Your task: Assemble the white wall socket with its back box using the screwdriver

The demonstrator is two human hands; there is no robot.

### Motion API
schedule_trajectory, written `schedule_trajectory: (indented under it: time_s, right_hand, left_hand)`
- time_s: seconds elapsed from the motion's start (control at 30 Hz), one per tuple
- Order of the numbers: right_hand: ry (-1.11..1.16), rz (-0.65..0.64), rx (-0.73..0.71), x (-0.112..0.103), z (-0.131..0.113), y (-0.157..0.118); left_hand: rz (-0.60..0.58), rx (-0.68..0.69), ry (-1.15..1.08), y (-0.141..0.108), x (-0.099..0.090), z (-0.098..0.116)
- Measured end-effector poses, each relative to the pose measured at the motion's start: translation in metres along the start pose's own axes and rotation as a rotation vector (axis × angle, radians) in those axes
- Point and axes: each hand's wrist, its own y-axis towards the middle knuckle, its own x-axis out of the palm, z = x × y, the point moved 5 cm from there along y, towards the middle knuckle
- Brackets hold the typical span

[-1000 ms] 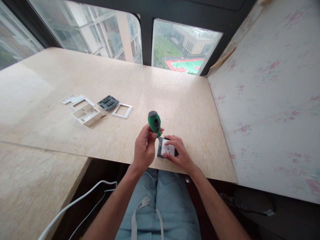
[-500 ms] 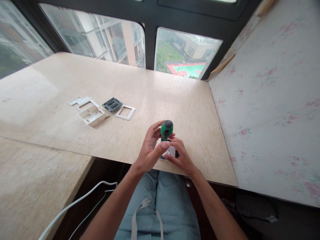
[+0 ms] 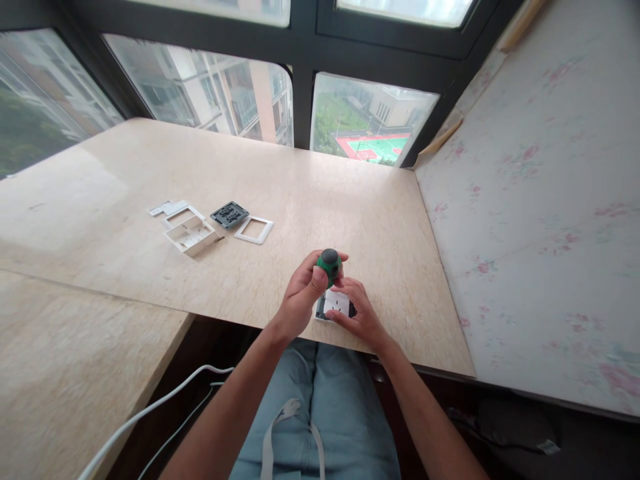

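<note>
A green screwdriver with a dark grey cap (image 3: 329,265) stands upright with my left hand (image 3: 301,293) closed round its handle. Under it lies a white socket plate in a dark frame (image 3: 337,304), close to the front edge of the stone sill. My right hand (image 3: 361,312) grips the socket at its right side, thumb on the white face and fingers near the screwdriver's lower part. The screwdriver's tip is hidden behind my hands.
Further left on the sill (image 3: 125,220) lie an open white box (image 3: 191,235), a dark grey plate (image 3: 230,215), a white frame (image 3: 255,230) and a small white piece (image 3: 161,208). A papered wall (image 3: 530,220) rises at the right. White cables (image 3: 150,405) hang lower left.
My left hand has closed more firmly round the screwdriver's handle, its thumb now higher on it. More of the socket's left side shows. The view has tilted slightly upward.
</note>
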Motion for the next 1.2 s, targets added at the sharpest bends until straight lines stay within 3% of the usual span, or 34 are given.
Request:
schedule_trajectory:
  time_s: [0.23,0.37,0.47,0.63,0.83,1.0,1.2]
  right_hand:
    - [0.006,0.002,0.019,0.001,0.004,-0.001]
    - [-0.015,0.008,0.019,0.000,0.005,-0.001]
    - [-0.038,0.014,0.002,0.000,0.004,0.000]
    - [-0.022,0.019,0.018,0.000,0.005,-0.001]
    - [-0.022,0.024,0.026,0.000,0.004,0.000]
    - [-0.029,0.027,0.015,-0.001,0.002,0.001]
    - [0.026,-0.003,0.049,0.000,0.003,0.001]
  left_hand:
    - [-0.037,0.024,-0.130,0.013,0.007,-0.013]
    - [-0.054,0.045,-0.048,0.015,0.007,-0.013]
    - [-0.051,-0.013,0.029,0.016,0.007,-0.011]
    - [0.008,-0.102,-0.050,0.020,0.010,-0.016]
    - [-0.024,-0.014,-0.155,0.026,0.009,-0.022]
    - [0.001,-0.120,-0.100,0.027,0.013,-0.024]
    - [0.139,-0.272,-0.161,0.027,0.008,-0.029]
